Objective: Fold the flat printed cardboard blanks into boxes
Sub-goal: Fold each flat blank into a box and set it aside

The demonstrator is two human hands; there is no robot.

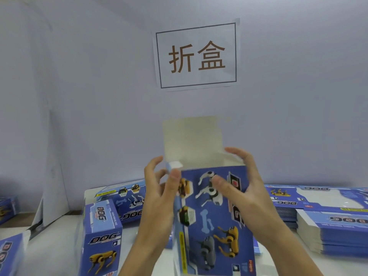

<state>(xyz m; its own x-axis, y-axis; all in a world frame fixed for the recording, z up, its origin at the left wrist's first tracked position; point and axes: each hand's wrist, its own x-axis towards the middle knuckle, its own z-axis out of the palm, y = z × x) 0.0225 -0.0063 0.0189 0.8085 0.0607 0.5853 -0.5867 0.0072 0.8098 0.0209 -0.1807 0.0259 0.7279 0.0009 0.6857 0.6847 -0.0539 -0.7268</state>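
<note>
I hold a blue printed box (211,222) with robot dog pictures upright in front of me, its beige top lid flap (192,142) standing up. My left hand (161,194) grips the box's upper left corner, the thumb pressing a small white side flap (175,165) inward. My right hand (245,188) holds the upper right corner, thumb on the printed front and fingers curled over the right edge near the other side flap. The box's lower end runs out of view.
Folded boxes (103,236) stand on the white table at left, another (127,198) behind them. Stacks of flat printed blanks (334,234) lie at right, with more (310,196) behind. A paper sign (196,55) hangs on the grey wall.
</note>
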